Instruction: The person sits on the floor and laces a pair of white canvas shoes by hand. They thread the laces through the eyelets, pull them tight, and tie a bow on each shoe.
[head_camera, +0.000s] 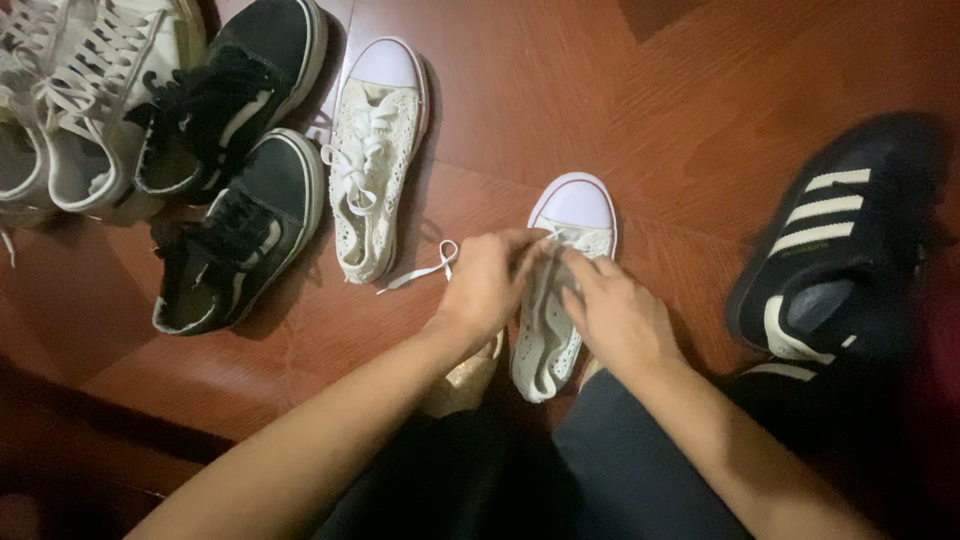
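Pinching the lace (425, 270) with fingers closed, the left hand (487, 283) sits just left of the white shoe (560, 290), right hand (615, 318) closed on its laces, shoe on the floor (640, 110), toe pointing away, both hands equally near.

Packages: none that I can see around my hands.
Labels: none I can make out.
Signs: none in my view.
Screens: none in my view.
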